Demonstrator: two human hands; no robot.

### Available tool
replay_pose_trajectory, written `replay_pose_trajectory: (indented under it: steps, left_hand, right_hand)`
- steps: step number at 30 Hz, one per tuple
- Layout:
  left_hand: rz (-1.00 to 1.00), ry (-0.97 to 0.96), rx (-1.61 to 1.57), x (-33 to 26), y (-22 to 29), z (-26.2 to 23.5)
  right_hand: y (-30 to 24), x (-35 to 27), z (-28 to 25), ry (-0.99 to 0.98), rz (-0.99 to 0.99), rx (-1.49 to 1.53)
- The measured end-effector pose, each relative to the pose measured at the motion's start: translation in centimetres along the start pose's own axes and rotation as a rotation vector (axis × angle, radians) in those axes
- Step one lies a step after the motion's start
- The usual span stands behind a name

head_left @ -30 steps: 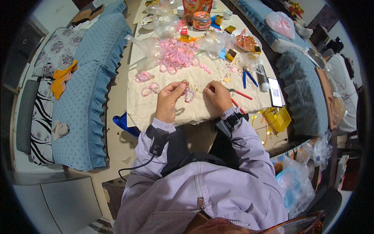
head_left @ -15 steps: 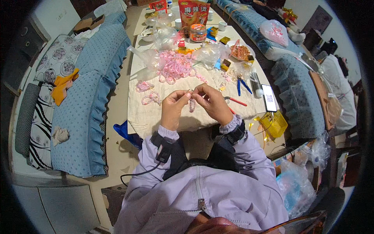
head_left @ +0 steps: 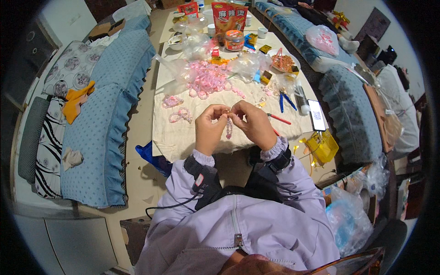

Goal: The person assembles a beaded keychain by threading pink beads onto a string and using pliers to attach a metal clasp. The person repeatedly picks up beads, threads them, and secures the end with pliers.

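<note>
Over the near part of the cloth-covered table, my left hand (head_left: 209,132) and my right hand (head_left: 255,124) meet with fingertips pinched together. A strand of small pinkish beads (head_left: 229,130) hangs down from between them; the exact spot they pinch is partly hidden by the fingers. Left of my hands lie two pink beaded bracelets, one (head_left: 172,101) farther off and another (head_left: 181,115) closer. Beyond them is a heap of pink beaded strings (head_left: 208,79). To the right of my right hand rests a red-handled tool (head_left: 280,119), with blue-handled pliers (head_left: 288,101) farther back.
A lit phone (head_left: 316,114) lies at the table's right edge, above a yellow basket (head_left: 323,145). Clear plastic bags (head_left: 247,64), a lidded jar (head_left: 234,41), a red food pouch (head_left: 229,18) and a plate of brown bits (head_left: 283,62) stand farther back. Blue-covered sofas (head_left: 103,133) flank the table.
Both hands have shifted slightly to the right, still pinched together. The bead strand has moved with them and hangs a little lower.
</note>
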State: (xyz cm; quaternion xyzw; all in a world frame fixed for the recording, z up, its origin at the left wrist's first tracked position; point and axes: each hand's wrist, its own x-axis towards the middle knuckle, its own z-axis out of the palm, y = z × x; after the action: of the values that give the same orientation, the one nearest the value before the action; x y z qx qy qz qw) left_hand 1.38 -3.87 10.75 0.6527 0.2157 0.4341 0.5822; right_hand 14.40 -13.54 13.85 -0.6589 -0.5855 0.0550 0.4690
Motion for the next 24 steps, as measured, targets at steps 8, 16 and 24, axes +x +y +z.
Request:
replay_pose_trajectory:
  steps: [8,16,24]
  left_hand:
    - [0.062,-0.095,0.119,0.0,0.4,-0.6]
    - [-0.059,-0.131,-0.143,0.3,0.1,-1.0]
    - [-0.154,-0.113,-0.098,0.1,0.5,-0.9]
  right_hand:
    - [1.4,-0.2,0.2,-0.035,0.113,0.172]
    - [1.7,-0.4,0.4,-0.038,0.11,0.272]
    - [1.7,-0.4,0.1,-0.041,-0.001,0.162]
